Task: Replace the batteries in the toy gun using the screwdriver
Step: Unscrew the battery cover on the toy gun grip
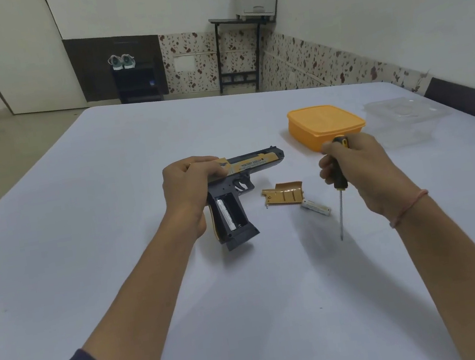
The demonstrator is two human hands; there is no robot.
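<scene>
At the centre of the frame the toy gun (239,179) is dark grey with a gold slide bearing dark lettering. Right of it lie a gold cover (284,193) and a white battery (316,208). The screwdriver (340,176) has a black and yellow handle. The lidded box (325,125) at upper right is orange, the table cover (109,199) pale lavender-white, and the far wall band (242,52) white with dark red blotches.

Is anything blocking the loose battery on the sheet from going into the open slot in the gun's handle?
Nothing visible blocks it. The loose battery lies on the sheet beside the gold cover, which is already off. The toy gun has its compartment open, with one battery seated and the slot beside it empty. However, the right hand is occupied with the screwdriver.
</scene>
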